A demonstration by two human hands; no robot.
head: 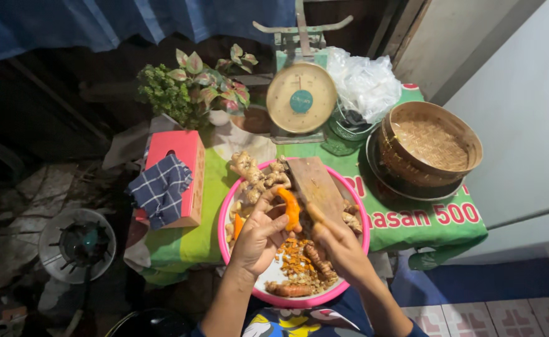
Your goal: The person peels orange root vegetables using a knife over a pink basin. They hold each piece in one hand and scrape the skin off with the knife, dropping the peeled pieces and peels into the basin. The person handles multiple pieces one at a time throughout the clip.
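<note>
Peeling an orange turmeric root over a pink-rimmed round plastic basin on a green-covered worktop.

Dim room: small stove on the floor at left, then a red tissue box under a checked cloth, potted plants, a dial scale and woven bamboo baskets. Left hand has its fingers closed on the root above the basin; right hand is clenched beside it, whatever it grips hidden.
</note>
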